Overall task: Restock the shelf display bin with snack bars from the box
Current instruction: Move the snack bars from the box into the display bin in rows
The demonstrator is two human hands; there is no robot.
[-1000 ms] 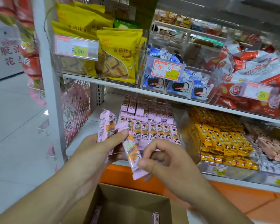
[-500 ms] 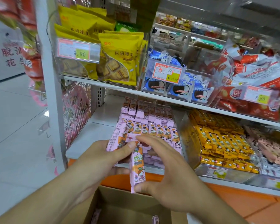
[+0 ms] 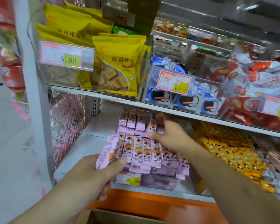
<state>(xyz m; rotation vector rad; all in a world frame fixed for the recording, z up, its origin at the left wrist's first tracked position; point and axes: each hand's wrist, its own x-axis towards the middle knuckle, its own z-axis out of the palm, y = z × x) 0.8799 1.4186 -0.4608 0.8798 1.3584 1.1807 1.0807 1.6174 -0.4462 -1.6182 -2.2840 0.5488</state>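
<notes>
Pink snack bars (image 3: 149,152) lie in rows in a clear display bin (image 3: 160,181) on the lower shelf. My left hand (image 3: 94,173) grips a small stack of pink bars (image 3: 109,152) at the bin's front left corner, thumb on top. My right hand (image 3: 170,135) reaches into the bin, fingers curled over the back row of bars (image 3: 136,120); whether it holds one is hidden. The cardboard box (image 3: 120,217) sits open at the bottom edge, below my hands.
Yellow biscuit bags (image 3: 116,65) and blue cookie packs (image 3: 184,99) fill the bins on the shelf above. Yellow snack bars (image 3: 229,151) fill the bin to the right. A white upright post (image 3: 34,94) and pink wire rack (image 3: 66,120) stand left. An orange base panel (image 3: 144,201) runs under the shelf.
My right hand took one pink bar from the left hand's stack and carried it up into the bin's back row. My left hand stayed near the bin's front with its stack.
</notes>
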